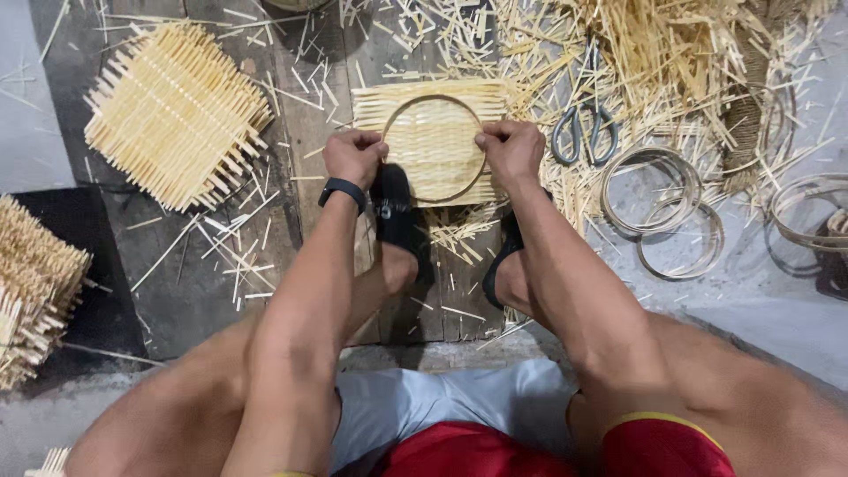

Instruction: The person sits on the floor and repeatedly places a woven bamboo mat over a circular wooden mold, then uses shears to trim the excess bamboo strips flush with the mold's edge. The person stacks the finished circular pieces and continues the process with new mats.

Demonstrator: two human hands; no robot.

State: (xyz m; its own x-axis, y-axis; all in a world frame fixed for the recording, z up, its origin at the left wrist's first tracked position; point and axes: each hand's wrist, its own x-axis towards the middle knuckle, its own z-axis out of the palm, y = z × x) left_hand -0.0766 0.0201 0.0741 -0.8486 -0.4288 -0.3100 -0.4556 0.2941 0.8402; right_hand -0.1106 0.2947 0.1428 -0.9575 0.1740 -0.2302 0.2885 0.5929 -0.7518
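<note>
Bare knees framed a dark plank floor [185, 291] littered with bamboo splints; left hand [353, 157] and right hand [511, 152] each pinched the hoop [433, 148] upon a woven mat [430, 110].

A hoop [434, 147] lies on a woven mat [430, 141] on the floor [751, 291], between both hands. Scissors [585, 132] lie right of the mat, loose rings [661, 212] nearer beyond them. Another woven square [177, 115] lies far left, a stack of mats [35, 291] below it.
</note>
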